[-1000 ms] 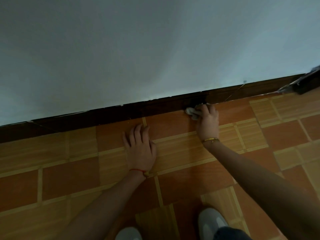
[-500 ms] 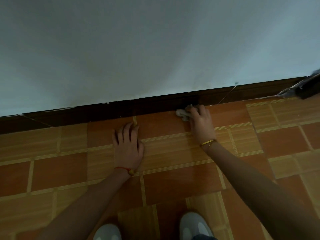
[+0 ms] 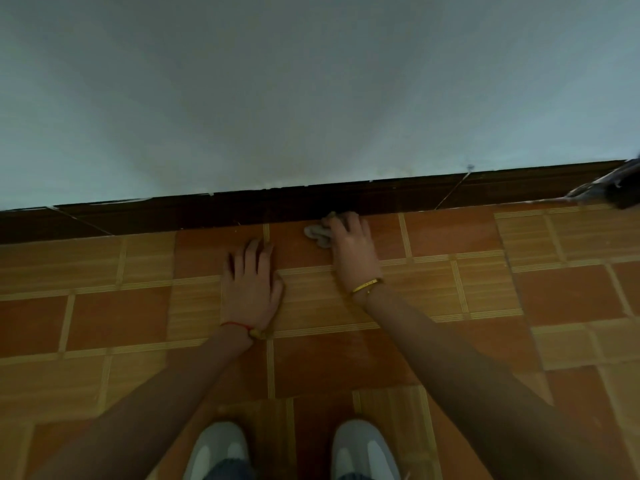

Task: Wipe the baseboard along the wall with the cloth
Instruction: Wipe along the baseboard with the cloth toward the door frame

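Right hand (image 3: 351,245) at the foot of the wall, fingers curled over a small crumpled pale cloth (image 3: 317,234), knuckles up against the dark brown baseboard (image 3: 381,197). Cloth bunched at the seam where baseboard meets floor — part of it poking out on the left side of the hand, lying on a reddish tile. Thin gold bracelet (image 3: 367,285) round that wrist.

Left hand (image 3: 252,284) flat on the tiled floor (image 3: 554,296), palm down, fingers straight and slightly spread, pointing toward the baseboard but short of it, holding nothing. Red string bracelet (image 3: 239,325) at that wrist. Hands near each other, not touching.

Plain pale wall (image 3: 311,91) above the baseboard. Floor in orange and red-brown tiles with light striped bands. Two pale shoes (image 3: 363,448) at the bottom edge — toes toward the wall. Dark blurred object (image 3: 620,187) at the far right edge against the baseboard, too indistinct to identify.
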### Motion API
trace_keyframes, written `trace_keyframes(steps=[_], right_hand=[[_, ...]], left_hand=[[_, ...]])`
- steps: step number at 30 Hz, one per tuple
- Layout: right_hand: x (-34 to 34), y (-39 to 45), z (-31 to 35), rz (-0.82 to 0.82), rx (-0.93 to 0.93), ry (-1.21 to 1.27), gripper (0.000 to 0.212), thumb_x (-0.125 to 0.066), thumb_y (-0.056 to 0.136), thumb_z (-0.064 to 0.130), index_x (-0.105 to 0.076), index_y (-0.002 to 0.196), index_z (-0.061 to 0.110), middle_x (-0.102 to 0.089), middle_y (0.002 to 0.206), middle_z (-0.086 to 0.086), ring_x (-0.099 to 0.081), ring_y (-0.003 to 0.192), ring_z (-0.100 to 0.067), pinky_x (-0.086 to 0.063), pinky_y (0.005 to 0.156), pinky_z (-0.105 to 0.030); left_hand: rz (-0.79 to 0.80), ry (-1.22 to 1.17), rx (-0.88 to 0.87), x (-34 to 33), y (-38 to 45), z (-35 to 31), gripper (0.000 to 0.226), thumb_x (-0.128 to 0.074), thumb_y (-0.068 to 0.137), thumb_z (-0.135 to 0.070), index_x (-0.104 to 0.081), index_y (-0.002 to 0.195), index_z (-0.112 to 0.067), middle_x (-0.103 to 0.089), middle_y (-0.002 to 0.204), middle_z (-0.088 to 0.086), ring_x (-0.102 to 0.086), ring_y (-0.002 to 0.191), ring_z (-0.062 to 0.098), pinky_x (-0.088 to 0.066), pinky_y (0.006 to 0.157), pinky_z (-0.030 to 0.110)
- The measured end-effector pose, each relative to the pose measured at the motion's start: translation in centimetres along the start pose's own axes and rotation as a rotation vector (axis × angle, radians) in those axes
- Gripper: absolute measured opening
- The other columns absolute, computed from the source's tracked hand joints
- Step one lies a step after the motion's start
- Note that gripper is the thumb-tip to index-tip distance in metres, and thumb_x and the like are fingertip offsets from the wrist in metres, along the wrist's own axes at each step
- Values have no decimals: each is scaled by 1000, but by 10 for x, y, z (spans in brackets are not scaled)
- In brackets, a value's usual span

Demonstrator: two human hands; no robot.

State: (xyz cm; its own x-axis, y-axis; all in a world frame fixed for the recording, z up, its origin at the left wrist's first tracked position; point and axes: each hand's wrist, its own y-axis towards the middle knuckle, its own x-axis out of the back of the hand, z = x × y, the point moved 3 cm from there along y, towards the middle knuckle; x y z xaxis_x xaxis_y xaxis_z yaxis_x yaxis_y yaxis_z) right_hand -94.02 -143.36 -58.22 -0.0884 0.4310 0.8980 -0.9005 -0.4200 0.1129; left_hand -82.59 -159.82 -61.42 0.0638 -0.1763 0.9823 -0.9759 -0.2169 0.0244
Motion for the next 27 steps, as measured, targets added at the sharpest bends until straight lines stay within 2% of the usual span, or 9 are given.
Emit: trace_keyframes(steps=[4, 7, 12, 18, 22, 24, 27], right_hand=[[16, -2, -29, -14, -6, 3, 46, -57, 80, -9, -55, 121, 10, -51, 118, -19, -50, 104, -37, -50, 84, -44], [38, -7, -69, -102, -132, 4, 44, -58, 79, -10, -57, 119, 8, -51, 116, -20, -51, 101, -38, -50, 84, -48], [60, -14, -107, -218, -354, 81, 39, -62, 80, -2, -57, 117, 8, -49, 113, -21, -50, 100, -38, -48, 84, -43], [40, -14, -64, -186, -206, 184, 34, -68, 82, 8, -58, 114, 15, -52, 110, -11, -53, 97, -27, -46, 79, -30], [35, -12, -58, -179, -203, 175, 37, -68, 80, 4, -58, 114, 16, -51, 109, -10, -53, 97, -28, -47, 81, -32], [42, -12, -70, -229, -282, 169, 38, -69, 79, 2, -58, 113, 14, -51, 111, -11, -55, 97, -27, -49, 80, -31], [62, -12, -91, -430, -585, 264, 34, -71, 78, 5, -59, 109, 9, -53, 112, -15, -57, 94, -28, -43, 73, -24]], left_hand=[[34, -13, 47, 8, -5, -9, 55, -35, 96, -34, -45, 145, -10, -45, 146, 17, -42, 134, 37, -31, 112, 60], [40, -53, 59, 6, -3, -19, 55, -35, 97, -33, -42, 147, -11, -43, 147, 17, -41, 135, 37, -29, 114, 60], [24, -81, 21, -6, -1, -27, 53, -37, 95, -31, -45, 143, -9, -45, 144, 19, -42, 133, 40, -28, 114, 65], [-37, -115, 15, -8, -2, -26, 52, -37, 96, -31, -48, 142, -10, -44, 146, 17, -41, 134, 38, -25, 115, 64], [-70, -133, 12, -8, -3, -25, 51, -39, 96, -31, -49, 142, -10, -44, 147, 16, -41, 134, 38, -25, 115, 63], [-64, -132, 4, -7, -3, -25, 51, -39, 97, -31, -49, 142, -10, -44, 148, 16, -41, 135, 38, -26, 115, 63], [-68, -134, 1, -7, -3, -25, 50, -40, 97, -31, -49, 142, -10, -44, 148, 16, -42, 134, 38, -26, 115, 62]])
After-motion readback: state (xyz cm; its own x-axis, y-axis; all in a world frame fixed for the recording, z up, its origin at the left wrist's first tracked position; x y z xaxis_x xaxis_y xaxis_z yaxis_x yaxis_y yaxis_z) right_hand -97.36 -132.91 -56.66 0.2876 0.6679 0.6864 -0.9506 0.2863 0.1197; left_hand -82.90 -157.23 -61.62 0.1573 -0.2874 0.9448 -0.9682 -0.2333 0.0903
